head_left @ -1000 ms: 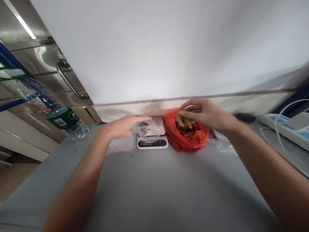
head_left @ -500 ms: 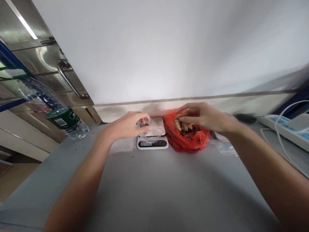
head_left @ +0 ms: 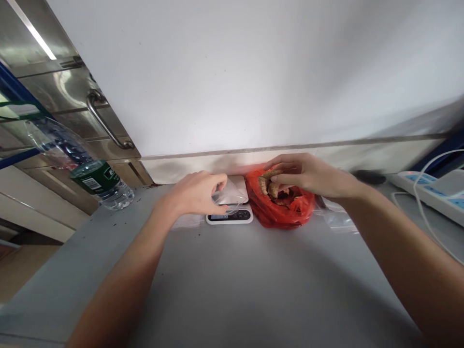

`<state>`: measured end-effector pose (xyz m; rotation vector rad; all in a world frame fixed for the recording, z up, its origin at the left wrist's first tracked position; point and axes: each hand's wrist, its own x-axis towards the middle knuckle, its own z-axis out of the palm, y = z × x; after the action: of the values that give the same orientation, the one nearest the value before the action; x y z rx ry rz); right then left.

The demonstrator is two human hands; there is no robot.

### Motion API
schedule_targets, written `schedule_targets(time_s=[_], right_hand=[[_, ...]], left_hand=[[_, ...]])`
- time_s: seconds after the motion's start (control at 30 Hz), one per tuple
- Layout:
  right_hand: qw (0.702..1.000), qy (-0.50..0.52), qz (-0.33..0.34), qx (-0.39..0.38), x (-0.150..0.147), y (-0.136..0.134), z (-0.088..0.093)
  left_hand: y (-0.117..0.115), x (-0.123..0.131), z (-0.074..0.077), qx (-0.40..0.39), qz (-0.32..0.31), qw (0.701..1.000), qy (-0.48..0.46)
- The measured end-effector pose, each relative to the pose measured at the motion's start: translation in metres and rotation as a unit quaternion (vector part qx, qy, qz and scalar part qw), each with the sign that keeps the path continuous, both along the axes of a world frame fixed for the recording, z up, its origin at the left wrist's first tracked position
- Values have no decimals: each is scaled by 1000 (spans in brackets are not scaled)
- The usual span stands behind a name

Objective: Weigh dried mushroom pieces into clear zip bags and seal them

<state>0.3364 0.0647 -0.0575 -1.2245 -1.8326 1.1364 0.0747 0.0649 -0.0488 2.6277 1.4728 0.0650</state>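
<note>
1. My right grip (head_left: pixel 308 174) reaches over the top of the red bag (head_left: pixel 282 220). My thumb and fingers are pinching one of the brown lumpy pieces (head_left: pixel 273 188) there.
2. The red bag sits on the grey bench (head_left: pixel 253 280), just to the right of the scale. Its top is wide open. I can see the brown lumpy pieces near the top, with darker bits down in the middle. I can't tell how deep they go.
3. My left grip (head_left: pixel 195 193) is spread, thumb low and fingers high, like a letter C. It is at the near end of a clear bag (head_left: pixel 237 197).
4. The clear bag is over the scale (head_left: pixel 232 222), and I can see the scale through it. I can't tell if the bag touches the plate.
5. The scale is white, with a shiny plate and a dark strip in front. Its little screen (head_left: pixel 219 217) is lit, but the numbers are too blurry to read.
6. More flat clear bags (head_left: pixel 188 222) lie on the bench by my left grip.
7. A big see-through bottle (head_left: pixel 94 176) with a green label is far to the left. I can't tell how full it is.
</note>
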Motion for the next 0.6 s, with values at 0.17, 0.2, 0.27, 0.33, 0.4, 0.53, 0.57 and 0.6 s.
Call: schedule_targets(time_s=[0.17,0.2,0.27,0.33,0.4,0.53,0.57,0.6], right_hand=[[1000,10,23,7,-3,-4,4],[999,20,27,25,-5,-6,5],[995,56,17,80,-11,-11,7],[986,89,-10,140,-17,-16,8],[979,91,-24,181,-24,-19,8],[981,45,-13,190,-32,-21,3],[981,30,-19,189,-32,-21,2],[981,14,-28,190,-32,-21,2]], left_hand=[[2,-1,-4,-21,16,998,-56],[2,-1,-4,-26,17,996,-85],[2,1,-4,-27,17,986,-165],[0,3,-1,-16,10,970,-241],[-3,6,3,-3,0,960,-281],[-6,7,8,-2,-3,950,-311],[-5,7,7,3,2,949,-314],[-4,7,6,12,7,950,-313]])
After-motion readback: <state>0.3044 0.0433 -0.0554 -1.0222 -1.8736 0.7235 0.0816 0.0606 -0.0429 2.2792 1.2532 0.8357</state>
